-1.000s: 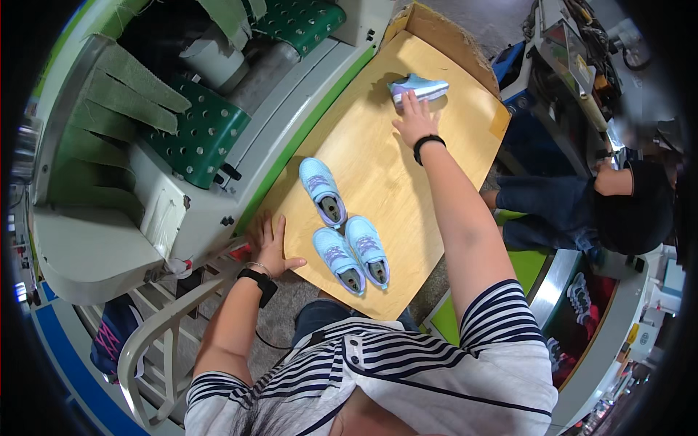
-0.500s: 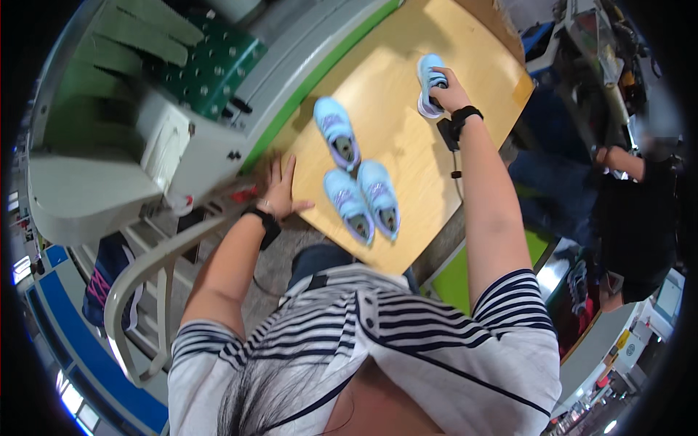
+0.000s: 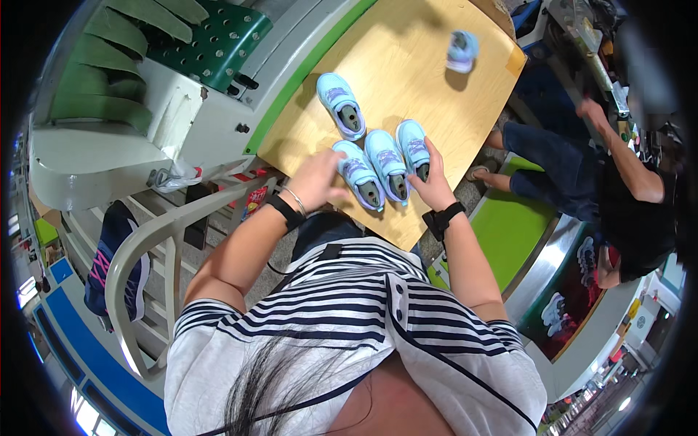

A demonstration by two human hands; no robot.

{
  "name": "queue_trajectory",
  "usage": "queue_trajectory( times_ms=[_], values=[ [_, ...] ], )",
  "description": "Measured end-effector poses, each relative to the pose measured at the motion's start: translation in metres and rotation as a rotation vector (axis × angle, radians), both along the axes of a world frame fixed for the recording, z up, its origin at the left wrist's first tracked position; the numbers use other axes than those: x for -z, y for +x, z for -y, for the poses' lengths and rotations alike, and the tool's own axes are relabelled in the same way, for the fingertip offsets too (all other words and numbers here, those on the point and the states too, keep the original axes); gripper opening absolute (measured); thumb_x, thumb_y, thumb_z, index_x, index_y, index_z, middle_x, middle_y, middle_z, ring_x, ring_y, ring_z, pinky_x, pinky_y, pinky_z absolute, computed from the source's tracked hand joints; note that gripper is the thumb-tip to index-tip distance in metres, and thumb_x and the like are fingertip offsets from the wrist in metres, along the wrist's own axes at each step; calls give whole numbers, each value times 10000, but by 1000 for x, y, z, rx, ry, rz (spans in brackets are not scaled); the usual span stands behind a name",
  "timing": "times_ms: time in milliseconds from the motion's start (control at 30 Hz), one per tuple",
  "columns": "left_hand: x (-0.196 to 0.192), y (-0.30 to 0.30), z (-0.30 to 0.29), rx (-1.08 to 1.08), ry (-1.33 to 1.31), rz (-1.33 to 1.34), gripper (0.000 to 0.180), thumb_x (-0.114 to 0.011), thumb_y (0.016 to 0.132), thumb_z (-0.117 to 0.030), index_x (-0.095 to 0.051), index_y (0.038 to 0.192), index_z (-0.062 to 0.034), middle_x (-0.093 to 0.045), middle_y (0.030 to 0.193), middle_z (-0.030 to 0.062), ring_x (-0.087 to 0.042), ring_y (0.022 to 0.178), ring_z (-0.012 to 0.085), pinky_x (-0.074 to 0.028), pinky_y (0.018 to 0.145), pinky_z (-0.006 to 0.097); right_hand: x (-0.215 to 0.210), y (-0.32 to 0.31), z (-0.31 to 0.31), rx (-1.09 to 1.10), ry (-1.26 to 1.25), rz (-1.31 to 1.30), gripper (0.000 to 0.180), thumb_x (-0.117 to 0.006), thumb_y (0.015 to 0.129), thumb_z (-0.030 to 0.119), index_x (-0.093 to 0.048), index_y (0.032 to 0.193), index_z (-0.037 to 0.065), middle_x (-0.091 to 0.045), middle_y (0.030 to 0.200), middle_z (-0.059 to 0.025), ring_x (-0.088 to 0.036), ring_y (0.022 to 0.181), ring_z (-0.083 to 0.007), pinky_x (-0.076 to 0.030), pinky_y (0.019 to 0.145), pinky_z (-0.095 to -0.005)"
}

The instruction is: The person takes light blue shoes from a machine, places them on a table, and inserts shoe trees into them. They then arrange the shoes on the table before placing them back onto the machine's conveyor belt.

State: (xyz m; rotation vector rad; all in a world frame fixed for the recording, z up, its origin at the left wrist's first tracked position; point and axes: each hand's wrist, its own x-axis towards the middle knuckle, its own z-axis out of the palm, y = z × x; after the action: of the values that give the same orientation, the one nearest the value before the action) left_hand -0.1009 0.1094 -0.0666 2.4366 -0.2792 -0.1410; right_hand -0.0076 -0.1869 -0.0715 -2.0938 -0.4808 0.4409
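Note:
My right hand (image 3: 436,182) is closed round the heel end of a light blue shoe (image 3: 413,147) with lilac straps. This shoe stands beside a pair of matching shoes, the middle shoe (image 3: 385,161) and the left shoe (image 3: 353,168), all toes away from me. My left hand (image 3: 320,180) is at the outer side of the left shoe, thumb and fingers apart; whether it touches is unclear. Just beyond, a single matching shoe (image 3: 339,102) stands at the upper left. Farther right, another light blue shoe (image 3: 462,49) is smeared by motion, with a shadow below it.
The shoes are on a wooden table (image 3: 392,65) beside a green-edged grey machine (image 3: 291,80). A curved metal rail (image 3: 138,254) and a dark blue shoe (image 3: 115,265) are at my left. To the right a person (image 3: 625,196) stands by a conveyor (image 3: 560,305) carrying shoes.
My right hand has brought a shoe from the far right to beside the pair. My left hand has moved from the table edge to the left shoe. Another shoe now appears at the far right.

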Motion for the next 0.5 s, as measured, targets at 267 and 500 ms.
queue_trajectory(
  times_ms=[267, 500],
  values=[
    [1, -5, 58, 253, 146, -211, 719, -767, 761, -395, -458, 1331, -86, -637, 926, 159, -640, 822, 371, -505, 717, 450, -1, 5, 8, -55, -44, -9, 701, -668, 785, -43, -419, 1423, 106, -377, 1485, -203, -318, 1434, -342, -275, 1166, -388],
    [-14, 16, 39, 186, -366, -324, 465, -719, 864, -284, -572, 1244, -62, -677, 999, 145, -670, 845, 258, -522, 759, 357, 3, 21, 27, -91, 19, -205, 789, -675, 789, -48, -331, 1484, 101, -345, 1506, -182, -304, 1435, -322, -264, 1175, -380]
  ],
)
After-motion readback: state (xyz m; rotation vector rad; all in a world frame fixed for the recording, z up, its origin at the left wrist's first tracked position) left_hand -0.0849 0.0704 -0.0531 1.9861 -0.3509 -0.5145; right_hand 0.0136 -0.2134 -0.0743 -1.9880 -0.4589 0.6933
